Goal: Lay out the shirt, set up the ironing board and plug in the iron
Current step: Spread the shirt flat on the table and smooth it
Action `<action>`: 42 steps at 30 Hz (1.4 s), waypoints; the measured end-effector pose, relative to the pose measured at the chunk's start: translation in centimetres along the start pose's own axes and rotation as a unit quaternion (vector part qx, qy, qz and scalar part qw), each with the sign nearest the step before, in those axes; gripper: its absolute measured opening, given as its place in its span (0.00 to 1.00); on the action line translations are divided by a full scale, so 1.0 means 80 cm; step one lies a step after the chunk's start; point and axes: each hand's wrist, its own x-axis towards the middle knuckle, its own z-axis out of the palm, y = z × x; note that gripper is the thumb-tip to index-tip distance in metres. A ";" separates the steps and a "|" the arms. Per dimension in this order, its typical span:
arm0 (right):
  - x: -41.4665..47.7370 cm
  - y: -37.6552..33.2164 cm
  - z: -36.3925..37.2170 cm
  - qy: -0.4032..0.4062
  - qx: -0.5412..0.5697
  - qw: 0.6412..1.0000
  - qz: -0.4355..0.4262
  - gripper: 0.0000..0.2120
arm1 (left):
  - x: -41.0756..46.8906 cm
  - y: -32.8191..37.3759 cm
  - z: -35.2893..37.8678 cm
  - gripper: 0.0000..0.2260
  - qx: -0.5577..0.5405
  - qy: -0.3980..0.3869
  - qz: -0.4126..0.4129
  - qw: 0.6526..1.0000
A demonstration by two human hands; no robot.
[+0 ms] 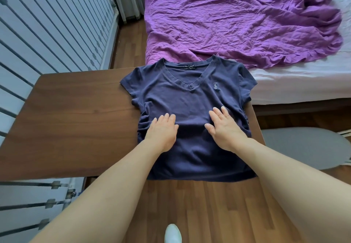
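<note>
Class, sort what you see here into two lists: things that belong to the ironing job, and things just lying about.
Job: navy V-neck T-shirt, both hands flat on it (left hand, right hand), wooden table, grey padded board.
Lying about: purple sheet, bed, white shoe.

Navy V-neck shirt (190, 98) flat, face-up

Both bare forearms are extended forward from the bottom of the view, converging slightly toward the middle. The left hand (162, 133) is laid palm down with its fingers held close together and pointed away from the body. The right hand (224, 126) is likewise pressed flat, fingers slightly spread, with thin rings seen on two fingers.
</note>
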 end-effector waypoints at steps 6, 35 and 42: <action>0.027 -0.003 0.016 -0.037 -0.046 0.998 0.024 0.32 | 0.019 -0.004 0.008 0.33 -0.019 -0.092 -0.043 0.995; 0.120 -0.002 -0.001 0.029 -0.066 0.993 0.097 0.35 | 0.102 -0.043 -0.014 0.46 -0.015 0.000 -0.088 0.996; 0.117 -0.001 -0.004 0.048 -0.053 0.994 0.088 0.34 | 0.102 -0.055 -0.023 0.45 -0.038 -0.063 -0.108 0.991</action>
